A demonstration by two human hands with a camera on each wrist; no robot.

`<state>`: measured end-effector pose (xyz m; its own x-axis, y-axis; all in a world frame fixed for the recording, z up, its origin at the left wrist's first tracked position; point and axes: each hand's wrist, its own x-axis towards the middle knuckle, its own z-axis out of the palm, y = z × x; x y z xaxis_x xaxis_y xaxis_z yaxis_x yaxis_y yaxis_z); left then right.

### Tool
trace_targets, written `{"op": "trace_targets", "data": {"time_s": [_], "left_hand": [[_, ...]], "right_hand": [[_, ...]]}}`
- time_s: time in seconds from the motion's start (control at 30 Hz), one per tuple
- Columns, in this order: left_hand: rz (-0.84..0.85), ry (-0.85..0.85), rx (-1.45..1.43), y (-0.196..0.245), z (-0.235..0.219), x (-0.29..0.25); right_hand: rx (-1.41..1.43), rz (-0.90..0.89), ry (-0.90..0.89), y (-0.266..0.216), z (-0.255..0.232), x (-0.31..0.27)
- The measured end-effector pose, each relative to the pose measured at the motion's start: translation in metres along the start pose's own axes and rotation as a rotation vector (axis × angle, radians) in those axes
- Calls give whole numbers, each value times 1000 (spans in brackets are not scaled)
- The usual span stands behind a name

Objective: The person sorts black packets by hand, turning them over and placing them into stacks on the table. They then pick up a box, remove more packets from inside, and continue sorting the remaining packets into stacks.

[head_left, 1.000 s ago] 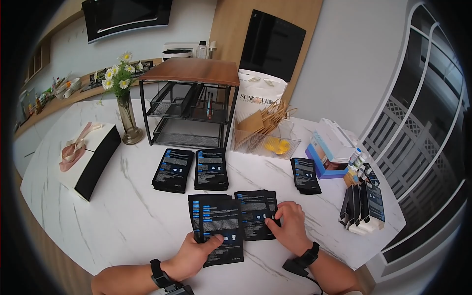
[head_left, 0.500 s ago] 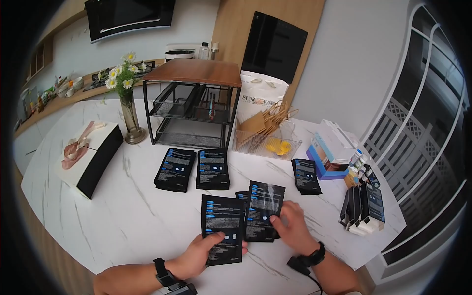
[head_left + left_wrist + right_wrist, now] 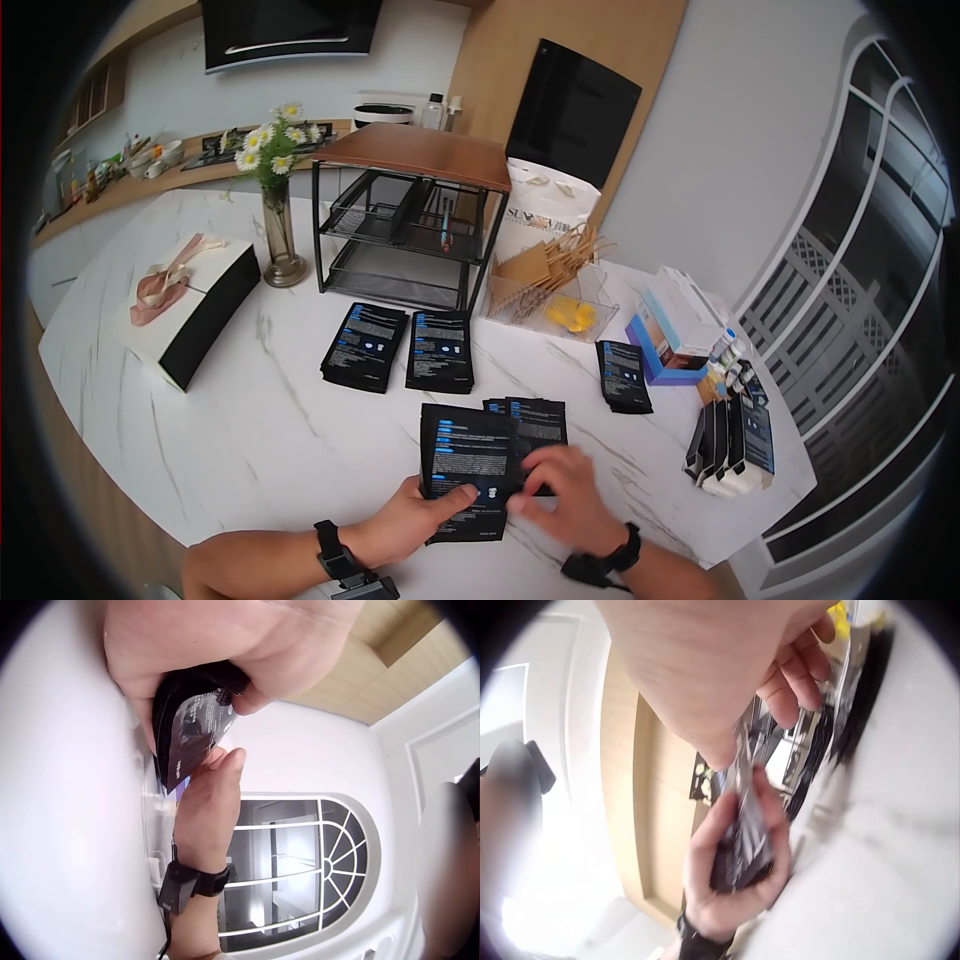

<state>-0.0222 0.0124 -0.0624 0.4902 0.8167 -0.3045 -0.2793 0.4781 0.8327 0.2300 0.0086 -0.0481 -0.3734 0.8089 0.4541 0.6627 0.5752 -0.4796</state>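
Note:
My left hand (image 3: 405,518) grips a small stack of flat black sachets (image 3: 462,455) printed in white and blue, its thumb across the front. In the left wrist view the sachets (image 3: 199,724) bow slightly in that grip. My right hand (image 3: 572,500), blurred, is at the right edge of the held stack, thumb and forefinger apart. The right wrist view shows its other fingers (image 3: 799,682) spread loosely beside the sachets. Behind the held ones, another pile of black sachets (image 3: 540,418) lies on the table, partly covered.
Two sachet stacks (image 3: 365,347) lie before a black mesh drawer rack (image 3: 410,235). Another stack (image 3: 623,377) is at the right, near a blue-white box (image 3: 678,325) and opened black-white cartons (image 3: 735,445). A ribboned box (image 3: 190,305), a flower vase (image 3: 283,240) and a clear basket (image 3: 550,310) stand around.
My right hand lifted a sachet from the table pile and brought it left to the stack in my left hand. The left hand kept its grip; the head view shifted slightly.

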Motion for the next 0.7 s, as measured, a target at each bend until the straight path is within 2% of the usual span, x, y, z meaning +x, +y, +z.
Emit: {"op": "trace_targets", "data": {"time_s": [0.1, 0.17, 0.2, 0.3, 0.43, 0.53, 0.57, 0.6, 0.7], "left_hand": [[-51, -77, -35, -2, 0, 1], [-56, -172, -21, -1, 2, 1], [-58, -172, -21, -1, 1, 2], [-53, -238, -22, 0, -3, 4], [-74, -203, 16, 4, -4, 4], [-123, -220, -52, 7, -5, 5], [-89, -260, -52, 10, -3, 4], [-56, -300, -52, 13, -1, 2], [-42, -294, -100, 15, 2, -2]], "right_hand": [[6, 7, -63, -26, 11, -6], [-11, 136, -105, -32, 13, -4], [-11, 139, -104, -28, 13, -4], [-22, 107, -74, -17, 10, -4], [-49, 112, 27, -9, 8, -3], [-28, 168, 82, 3, 8, -4], [-8, 195, 55, 11, 5, -3], [-13, 227, 119, 13, 3, 0], [-95, 289, 148, 31, -4, 4]]}}
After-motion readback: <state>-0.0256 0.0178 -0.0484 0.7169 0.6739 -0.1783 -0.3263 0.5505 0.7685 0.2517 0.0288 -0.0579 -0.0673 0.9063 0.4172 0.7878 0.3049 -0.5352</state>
